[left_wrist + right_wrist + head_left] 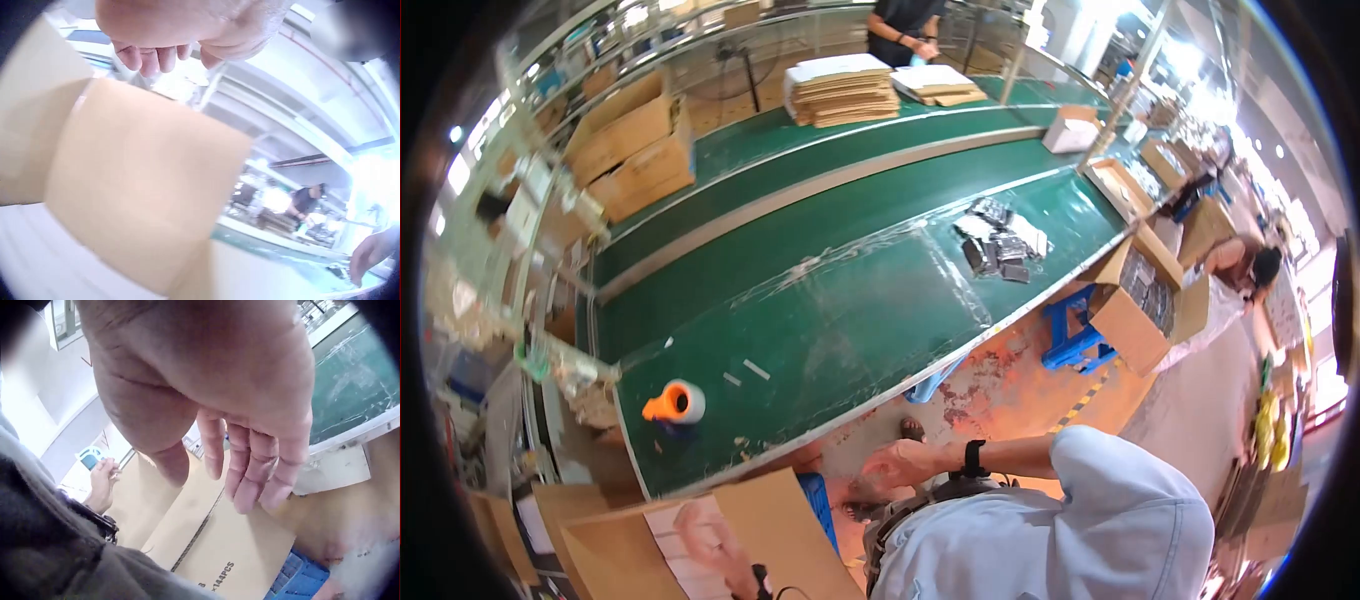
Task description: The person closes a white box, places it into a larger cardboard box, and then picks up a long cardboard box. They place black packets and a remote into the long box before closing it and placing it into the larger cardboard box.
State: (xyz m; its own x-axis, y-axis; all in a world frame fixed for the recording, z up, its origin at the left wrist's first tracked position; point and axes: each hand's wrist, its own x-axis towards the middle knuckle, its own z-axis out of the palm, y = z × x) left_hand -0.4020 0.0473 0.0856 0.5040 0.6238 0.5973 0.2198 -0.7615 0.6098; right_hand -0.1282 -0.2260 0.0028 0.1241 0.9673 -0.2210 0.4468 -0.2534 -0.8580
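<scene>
My left hand [708,535] hangs over an open cardboard carton [785,505], with white flat-sided things [668,530] inside it. In the left wrist view, the fingers of that hand [194,28] bend loosely, and nothing shows between them; a carton flap [144,181] rises below. My right hand [895,468] is in front of my body beside the carton. Its fingers [250,465] hang down relaxed over the brown flaps in the right wrist view, holding nothing. Printed on one flap is "144PCS". Part of the carton lies beyond the head view's lower edge.
The long green table [830,350] carries an orange tape dispenser [672,402] and a pile of dark wrapped packs [1000,240]. Blue stools [1075,335] stand beside it. Another carton [1145,310] holds dark packs at right. Stacked cardboard [840,90] and a person [905,30] are across the table.
</scene>
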